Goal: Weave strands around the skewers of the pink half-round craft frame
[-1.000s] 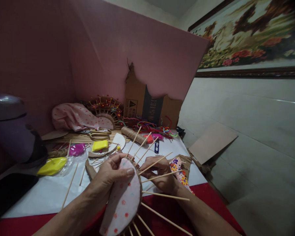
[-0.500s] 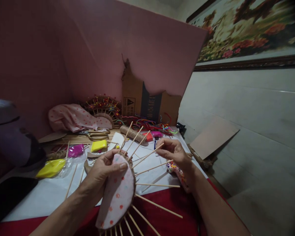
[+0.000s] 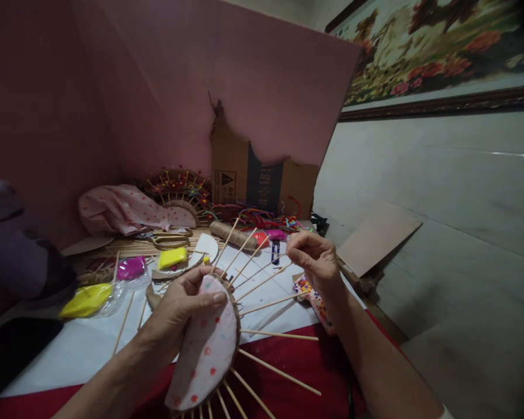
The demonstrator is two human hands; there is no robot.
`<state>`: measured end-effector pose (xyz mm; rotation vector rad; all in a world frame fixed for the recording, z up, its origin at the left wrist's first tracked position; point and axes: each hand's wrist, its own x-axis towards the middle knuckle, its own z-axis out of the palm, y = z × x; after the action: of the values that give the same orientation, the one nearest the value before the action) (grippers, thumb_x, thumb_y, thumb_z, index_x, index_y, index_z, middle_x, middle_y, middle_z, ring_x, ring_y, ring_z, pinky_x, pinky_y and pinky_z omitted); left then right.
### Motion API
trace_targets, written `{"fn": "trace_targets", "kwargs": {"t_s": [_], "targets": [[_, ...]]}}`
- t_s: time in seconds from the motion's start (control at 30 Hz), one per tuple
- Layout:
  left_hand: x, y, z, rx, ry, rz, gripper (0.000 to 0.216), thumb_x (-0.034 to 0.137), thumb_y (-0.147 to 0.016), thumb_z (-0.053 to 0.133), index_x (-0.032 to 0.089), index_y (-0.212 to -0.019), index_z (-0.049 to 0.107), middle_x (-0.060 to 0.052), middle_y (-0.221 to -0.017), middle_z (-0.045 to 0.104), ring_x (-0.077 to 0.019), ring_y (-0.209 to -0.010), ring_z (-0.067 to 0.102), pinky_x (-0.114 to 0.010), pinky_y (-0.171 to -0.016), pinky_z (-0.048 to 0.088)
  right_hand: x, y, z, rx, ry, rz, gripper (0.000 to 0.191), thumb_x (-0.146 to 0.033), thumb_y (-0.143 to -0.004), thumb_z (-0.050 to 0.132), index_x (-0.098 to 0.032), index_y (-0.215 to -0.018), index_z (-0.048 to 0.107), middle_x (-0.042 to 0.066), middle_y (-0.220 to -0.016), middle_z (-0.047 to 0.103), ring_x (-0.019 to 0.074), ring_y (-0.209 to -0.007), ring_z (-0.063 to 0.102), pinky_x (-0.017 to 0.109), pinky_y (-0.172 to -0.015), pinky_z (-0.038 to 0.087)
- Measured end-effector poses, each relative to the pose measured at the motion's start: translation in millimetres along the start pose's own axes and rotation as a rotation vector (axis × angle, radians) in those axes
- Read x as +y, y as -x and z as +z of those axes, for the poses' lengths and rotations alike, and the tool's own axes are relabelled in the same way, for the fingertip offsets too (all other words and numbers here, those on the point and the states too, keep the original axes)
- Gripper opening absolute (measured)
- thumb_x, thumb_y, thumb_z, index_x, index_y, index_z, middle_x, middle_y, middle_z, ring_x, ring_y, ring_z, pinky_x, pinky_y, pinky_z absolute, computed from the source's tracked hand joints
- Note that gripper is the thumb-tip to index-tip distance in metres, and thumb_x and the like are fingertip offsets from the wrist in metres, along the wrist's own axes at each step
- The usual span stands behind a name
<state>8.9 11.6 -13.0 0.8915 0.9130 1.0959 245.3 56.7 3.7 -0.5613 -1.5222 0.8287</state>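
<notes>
Fanning from flat, cloth-covered half-disc (image 3: 205,349): thin, straight wooden sticks (image 3: 280,372).

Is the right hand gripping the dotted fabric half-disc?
No, the left hand grips the half-disc, and the right hand is apart from it.

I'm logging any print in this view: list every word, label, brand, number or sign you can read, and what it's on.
A black warning-style triangle in a printed box, on the torn cardboard; the text beside it is too small to read.
Pale characters on the cardboard's dark blue band: too blurred to read.
Small dark blue item: pale marks, possibly not lettering.
No word, brand or number is legible.
</notes>
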Motion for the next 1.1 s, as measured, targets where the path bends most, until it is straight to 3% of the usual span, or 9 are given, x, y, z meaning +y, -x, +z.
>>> {"fn": "trace_targets", "kwargs": {"t_s": [0.4, 0.57, 0.77, 0.83, 0.97, 1.1], "targets": [[3, -2, -2, 0.030, 0.000, -0.008, 0.038, 0.015, -0.056, 0.076, 0.019, -0.088, 0.056, 0.002, -0.066, 0.064, -0.0116, -0.050, 0.058, -0.023, -0.048, 0.046, 2, 2, 0, 0.044, 0.057, -0.063, 0.011, -0.024, -0.071, 0.069, -0.018, -0.066, 0.062, -0.002, -0.059, 0.050, 0.0098, -0.054, 0.045, 0.023, -0.048, 0.034], [7, -2, -3, 0.056, -0.005, 0.010, 0.039, 0.015, -0.057, 0.075, 0.018, -0.090, 0.056, 0.001, -0.069, 0.065, -0.0127, -0.052, 0.060, -0.023, -0.049, 0.047, 2, 2, 0, -0.004, 0.056, -0.066, 0.011, -0.024, -0.071, 0.069, -0.018, -0.065, 0.062, -0.002, -0.057, 0.049, 0.0108, -0.054, 0.044, 0.024, -0.049, 0.033], [14, 3, -6, 0.050, 0.140, 0.053, 0.043, 0.011, -0.057, 0.075, 0.020, -0.094, 0.055, 0.004, -0.067, 0.063, -0.0118, -0.055, 0.060, -0.022, -0.052, 0.049, 9, 0, -5, -0.067, -0.021, 0.101, 0.018, -0.030, -0.071, 0.068, -0.017, -0.062, 0.061, -0.002, -0.055, 0.047, 0.0096, -0.052, 0.039, 0.023, -0.048, 0.029], [16, 5, -7, 0.023, 0.202, 0.069, 0.042, 0.011, -0.056, 0.076, 0.021, -0.092, 0.055, 0.004, -0.065, 0.063, -0.0103, -0.052, 0.059, -0.020, -0.049, 0.048, 14, 0, -3, -0.139, -0.012, 0.239, 0.020, -0.032, -0.070, 0.069, -0.015, -0.061, 0.060, -0.003, -0.053, 0.046, 0.0083, -0.050, 0.036, 0.022, -0.046, 0.025], [16, 7, -8, -0.017, 0.257, 0.096, 0.037, 0.011, -0.057, 0.076, 0.021, -0.087, 0.057, 0.003, -0.064, 0.064, -0.0104, -0.051, 0.059, -0.020, -0.049, 0.049, 22, 4, 11, -0.422, 0.083, 0.492, 0.023, -0.031, -0.067, 0.070, -0.013, -0.060, 0.059, -0.003, -0.052, 0.046, 0.0066, -0.049, 0.035, 0.021, -0.045, 0.025], [12, 6, -6, -0.066, 0.275, 0.103, 0.036, 0.012, -0.061, 0.074, 0.022, -0.091, 0.055, -0.003, -0.080, 0.070, -0.0149, -0.060, 0.064, -0.025, -0.054, 0.052, 25, 12, 26, -0.617, 0.169, 0.505, 0.025, -0.034, -0.070, 0.067, -0.012, -0.061, 0.058, -0.004, -0.053, 0.045, 0.0066, -0.050, 0.036, 0.020, -0.046, 0.027]]}}
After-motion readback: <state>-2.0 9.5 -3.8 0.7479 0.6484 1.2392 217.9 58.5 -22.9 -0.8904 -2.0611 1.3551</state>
